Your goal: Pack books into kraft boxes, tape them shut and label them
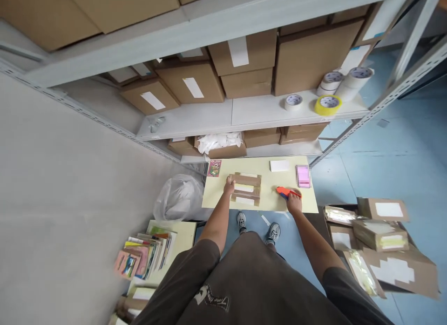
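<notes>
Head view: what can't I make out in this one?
All in the head view:
- Dispenser handle: covered by the right hand.
- Left hand: too small to tell how its fingertips sit at the parcel edge.
- Pink item: its print is lost in pixelation.
- Top boxes: cut off by the upper edge.
- Parcel contents: hidden by its cardboard.

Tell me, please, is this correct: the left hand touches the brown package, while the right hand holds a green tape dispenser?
The tape dispenser is mostly orange-red, not green, in the head view. The left hand touches the brown package, and the right hand holds the dispenser.
</notes>
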